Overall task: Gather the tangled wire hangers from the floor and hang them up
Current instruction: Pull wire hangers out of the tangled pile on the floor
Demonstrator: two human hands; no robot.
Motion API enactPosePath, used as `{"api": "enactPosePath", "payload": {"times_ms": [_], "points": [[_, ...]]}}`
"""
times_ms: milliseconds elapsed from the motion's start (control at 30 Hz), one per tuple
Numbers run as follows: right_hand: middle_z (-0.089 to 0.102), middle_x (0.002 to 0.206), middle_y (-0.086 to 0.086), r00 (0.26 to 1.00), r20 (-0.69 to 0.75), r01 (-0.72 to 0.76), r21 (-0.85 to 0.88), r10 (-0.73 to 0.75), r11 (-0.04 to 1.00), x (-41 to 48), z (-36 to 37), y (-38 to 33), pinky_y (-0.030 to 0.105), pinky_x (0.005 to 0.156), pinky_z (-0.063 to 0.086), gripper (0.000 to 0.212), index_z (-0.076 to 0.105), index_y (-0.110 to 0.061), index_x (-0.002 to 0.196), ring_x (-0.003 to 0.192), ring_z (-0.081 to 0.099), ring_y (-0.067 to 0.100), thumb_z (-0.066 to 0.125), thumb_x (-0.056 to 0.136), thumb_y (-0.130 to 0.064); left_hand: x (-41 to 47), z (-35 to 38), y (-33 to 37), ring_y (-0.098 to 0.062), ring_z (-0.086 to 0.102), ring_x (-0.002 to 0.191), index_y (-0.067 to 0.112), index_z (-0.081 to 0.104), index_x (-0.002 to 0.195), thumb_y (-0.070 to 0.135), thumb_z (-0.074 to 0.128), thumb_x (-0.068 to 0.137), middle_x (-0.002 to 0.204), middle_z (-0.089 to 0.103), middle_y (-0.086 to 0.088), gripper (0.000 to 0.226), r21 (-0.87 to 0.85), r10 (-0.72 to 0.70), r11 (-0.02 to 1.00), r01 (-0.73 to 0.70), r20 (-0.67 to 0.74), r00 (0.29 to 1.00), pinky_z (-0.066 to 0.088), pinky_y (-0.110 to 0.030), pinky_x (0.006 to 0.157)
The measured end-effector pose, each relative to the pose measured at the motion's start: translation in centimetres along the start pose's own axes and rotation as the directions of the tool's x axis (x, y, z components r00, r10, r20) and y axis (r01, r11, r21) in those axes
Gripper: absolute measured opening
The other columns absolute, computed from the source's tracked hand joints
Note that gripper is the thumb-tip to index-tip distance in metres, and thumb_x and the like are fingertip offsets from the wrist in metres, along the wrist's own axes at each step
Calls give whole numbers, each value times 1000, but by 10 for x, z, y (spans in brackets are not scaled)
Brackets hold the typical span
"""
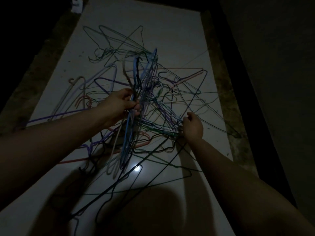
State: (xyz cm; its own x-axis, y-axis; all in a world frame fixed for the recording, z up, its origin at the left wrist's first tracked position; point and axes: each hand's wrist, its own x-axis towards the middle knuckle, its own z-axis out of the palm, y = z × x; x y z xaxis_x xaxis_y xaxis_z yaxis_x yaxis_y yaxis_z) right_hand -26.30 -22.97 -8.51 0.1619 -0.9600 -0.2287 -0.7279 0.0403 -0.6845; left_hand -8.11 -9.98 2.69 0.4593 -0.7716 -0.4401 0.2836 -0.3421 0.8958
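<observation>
A tangle of thin wire hangers (119, 68) in blue, purple, green, pink and black lies spread over a pale floor (153, 19). My left hand (119, 103) grips a bunch of hangers (136, 74) that stands up from the pile, mostly blue and purple ones. My right hand (193, 126) is lower and to the right, its fingers curled at the corner of several green and purple hangers in the same tangle. The room is very dim, so single wires are hard to follow.
The pale floor strip is bordered by rough mottled bands left (34, 74) and right (226, 99), with a dark wall (272, 65) beyond on the right. A bright light reflection (137, 168) shows on the floor near me. Something white (76, 5) lies at the far left.
</observation>
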Motion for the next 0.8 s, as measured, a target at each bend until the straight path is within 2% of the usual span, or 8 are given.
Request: {"api": "enactPosePath", "payload": {"times_ms": [167, 267, 400, 500, 600, 667, 733, 800], "points": [[49, 138, 11, 995, 41, 92, -85, -89, 992, 12, 1, -1, 35, 99, 39, 42, 43, -11, 139, 122, 48, 28, 43, 99, -25, 3, 9, -3, -14, 55, 73, 7, 50, 106, -10, 39, 94, 83, 54, -5, 24, 32, 33, 999, -32, -21, 999, 56, -19, 60], [46, 141, 11, 997, 70, 33, -151, -23, 988, 17, 5, 4, 37, 100, 39, 44, 41, -14, 141, 122, 48, 29, 44, 99, -26, 6, 10, -4, -14, 56, 73, 9, 50, 108, -10, 38, 94, 83, 54, -4, 26, 31, 42, 999, -41, -28, 999, 57, -20, 63], [51, 134, 16, 989, 124, 104, -155, -85, 982, 17, 7, 7, 25, 87, 39, 38, 47, -7, 136, 116, 53, 28, 42, 99, -14, 9, 7, -3, -14, 55, 74, 14, 54, 95, -11, 37, 94, 84, 53, -4, 30, -3, 34, 999, -34, -40, 999, 57, -21, 62], [51, 124, 19, 997, 51, 54, -7, -54, 999, 22, 9, 4, 25, 79, 41, 44, 43, -6, 136, 104, 56, 31, 50, 93, -7, 10, 5, -4, -15, 54, 71, 14, 53, 88, -11, 37, 94, 83, 51, -6, 30, -30, 26, 999, -28, -38, 999, 58, -22, 63], [54, 101, 15, 974, 132, -215, 304, 182, 928, 31, 10, -3, 38, 77, 51, 62, 27, -14, 144, 87, 56, 28, 56, 90, -10, 11, 6, -6, -16, 54, 71, 12, 52, 86, -11, 39, 94, 82, 51, -6, 28, -28, 36, 999, -38, -49, 998, 58, -23, 62], [55, 101, 17, 947, 183, -317, 409, 263, 856, 35, 9, -8, 39, 73, 49, 65, 23, -14, 146, 85, 54, 26, 57, 90, -9, 10, 4, -5, -17, 53, 71, 13, 52, 85, -11, 38, 94, 83, 51, -7, 29, -26, 40, 999, -41, -45, 998, 57, -23, 62], [59, 97, 13, 962, 162, -273, 467, 222, 841, 34, 5, -13, 33, 72, 50, 47, 39, -10, 137, 82, 56, 22, 54, 92, -7, 10, 1, -4, -17, 52, 71, 14, 51, 85, -11, 36, 94, 82, 50, -7, 31, -21, 45, 999, -46, -35, 998, 56, -26, 63], [60, 81, 1, 993, 65, -114, 482, 94, 868, 29, 1, -17, 24, 65, 46, 21, 56, -5, 114, 73, 55, 14, 48, 95, -7, 11, -2, -2, -15, 52, 69, 16, 51, 85, -12, 36, 93, 80, 51, -4, 33, -22, 56, 998, -57, -42, 998, 54, -27, 64]]}}
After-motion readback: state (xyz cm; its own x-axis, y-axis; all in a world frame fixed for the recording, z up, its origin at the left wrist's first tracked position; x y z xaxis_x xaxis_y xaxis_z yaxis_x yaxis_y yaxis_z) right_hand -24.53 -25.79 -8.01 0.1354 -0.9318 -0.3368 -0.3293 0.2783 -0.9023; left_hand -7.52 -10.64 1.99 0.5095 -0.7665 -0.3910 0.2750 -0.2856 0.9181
